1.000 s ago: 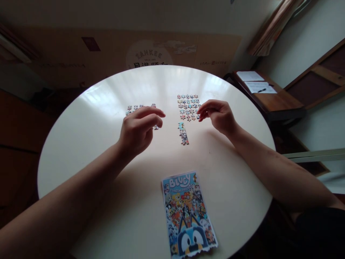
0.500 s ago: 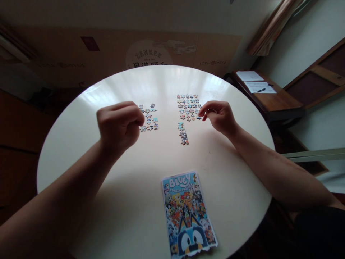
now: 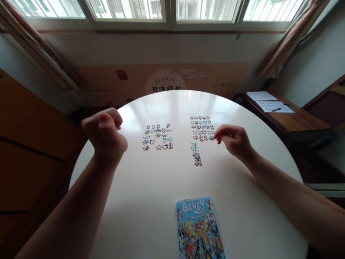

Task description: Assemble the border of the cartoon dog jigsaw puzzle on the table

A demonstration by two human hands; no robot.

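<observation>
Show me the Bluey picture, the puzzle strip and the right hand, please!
Bluey picture (image 3: 199,230): head view, on the crowd of characters below the title.
Puzzle strip (image 3: 197,154): head view, on its middle.
Right hand (image 3: 234,139): head view, on the middle of the hand.

bluey sheet (image 3: 198,230) cut off at bottom; left hand (image 3: 105,135): palm hidden; puzzle pieces (image 3: 202,126): prints too small to tell.

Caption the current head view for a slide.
Left hand curled in a fist, right hand by puzzle pieces on a white table.
</observation>
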